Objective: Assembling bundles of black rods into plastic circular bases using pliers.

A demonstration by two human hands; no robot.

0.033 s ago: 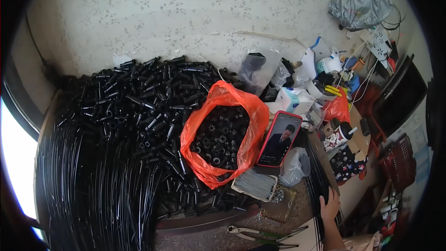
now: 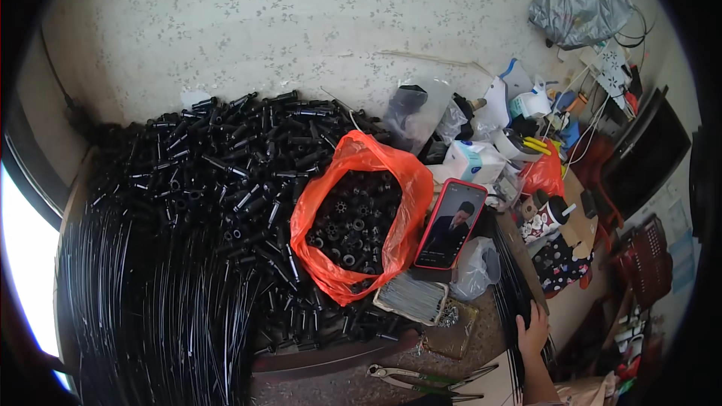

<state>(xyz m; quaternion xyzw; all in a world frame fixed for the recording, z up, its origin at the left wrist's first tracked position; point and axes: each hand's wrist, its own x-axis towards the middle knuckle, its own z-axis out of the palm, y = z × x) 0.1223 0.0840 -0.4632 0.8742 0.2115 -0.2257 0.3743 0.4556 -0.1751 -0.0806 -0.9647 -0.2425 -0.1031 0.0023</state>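
My right hand (image 2: 532, 331) comes in from the lower right edge. It lies flat, fingers apart, on a bundle of thin black rods (image 2: 515, 286) that runs along the table's right edge. My left hand is out of view. An orange plastic bag (image 2: 398, 203) stands open in the middle of the table, filled with small black round parts (image 2: 353, 222). A phone in a red case (image 2: 450, 224) leans beside the bag with its screen lit. Just below the bag is a flat pack of thin metal pins (image 2: 412, 297).
A big heap of short black tubes (image 2: 226, 165) covers the table's left and back. Long thin black rods (image 2: 150, 323) fan out at lower left. Pliers (image 2: 421, 380) lie at the front edge. Bags, bottles and boxes (image 2: 511, 143) crowd the right.
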